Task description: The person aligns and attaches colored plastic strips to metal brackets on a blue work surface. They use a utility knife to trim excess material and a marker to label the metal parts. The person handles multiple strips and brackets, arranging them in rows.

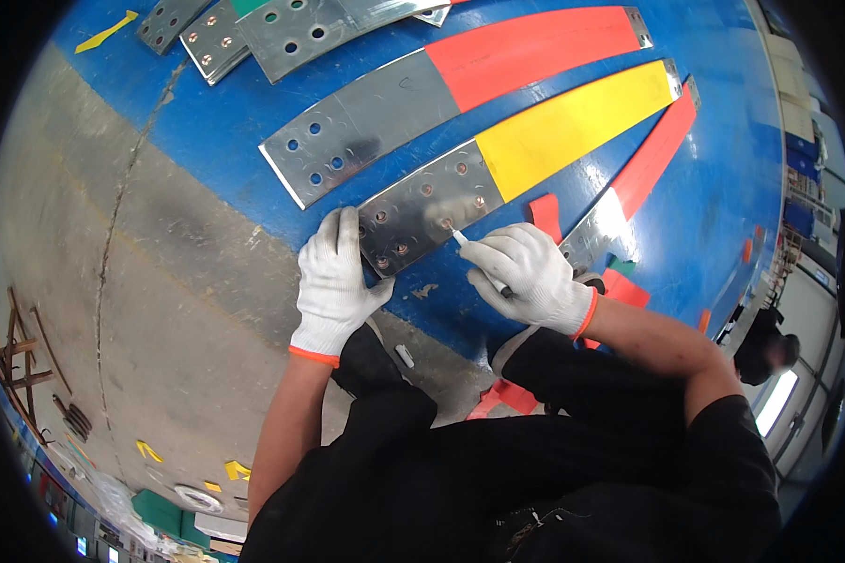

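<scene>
The left hand (341,277), half open with thumb spread, rests against the left end of one yellow-sleeved metal bar (425,208) at frame centre. The bar lies above and between the two hands; its long axis runs lower left to upper right, sleeve toward upper right. The right hand (526,272) grips one white marker (458,237), tip pointing upper left at the bar's lower edge.

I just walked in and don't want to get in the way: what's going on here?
A person is working on a metal bar with a yellow band lying on the blue floor. Their gloved left hand is at the bar's bare metal end, and their gloved right hand holds a white pen, its tip at a copper-coloured spot. A bar with a red band lies alongside, untouched by either hand.
</scene>
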A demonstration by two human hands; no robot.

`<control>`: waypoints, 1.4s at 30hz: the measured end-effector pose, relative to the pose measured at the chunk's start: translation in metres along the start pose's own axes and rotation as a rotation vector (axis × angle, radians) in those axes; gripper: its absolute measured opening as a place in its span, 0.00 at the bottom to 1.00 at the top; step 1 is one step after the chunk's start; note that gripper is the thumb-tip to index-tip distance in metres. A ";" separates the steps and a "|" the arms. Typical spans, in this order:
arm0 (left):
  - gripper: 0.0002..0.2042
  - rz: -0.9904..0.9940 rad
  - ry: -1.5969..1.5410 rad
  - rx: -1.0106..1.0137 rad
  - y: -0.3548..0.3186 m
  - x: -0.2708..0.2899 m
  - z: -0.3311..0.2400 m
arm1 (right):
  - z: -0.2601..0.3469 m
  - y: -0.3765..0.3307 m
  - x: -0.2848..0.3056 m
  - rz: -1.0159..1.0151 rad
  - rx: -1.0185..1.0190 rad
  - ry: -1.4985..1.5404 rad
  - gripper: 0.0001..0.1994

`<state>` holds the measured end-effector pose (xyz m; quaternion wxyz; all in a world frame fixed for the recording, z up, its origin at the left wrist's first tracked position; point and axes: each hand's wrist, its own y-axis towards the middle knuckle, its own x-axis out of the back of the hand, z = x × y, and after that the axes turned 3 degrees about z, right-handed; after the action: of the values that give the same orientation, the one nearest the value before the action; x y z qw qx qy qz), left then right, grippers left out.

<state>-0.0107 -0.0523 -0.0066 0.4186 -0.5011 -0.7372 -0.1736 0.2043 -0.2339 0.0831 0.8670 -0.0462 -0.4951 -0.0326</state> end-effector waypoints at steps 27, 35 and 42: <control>0.57 -0.030 0.037 -0.031 0.000 -0.002 0.000 | -0.021 -0.008 0.010 -0.062 0.066 -0.009 0.16; 0.57 -0.040 0.071 -0.040 -0.001 -0.003 0.001 | -0.035 -0.015 0.005 -0.089 -0.021 -0.094 0.14; 0.57 -0.034 0.064 -0.036 0.000 -0.003 0.000 | -0.042 -0.008 0.002 -0.142 -0.259 0.291 0.10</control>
<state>-0.0104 -0.0548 -0.0091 0.4298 -0.4901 -0.7287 -0.2100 0.2407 -0.2463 0.0642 0.9118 -0.1172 -0.3582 -0.1631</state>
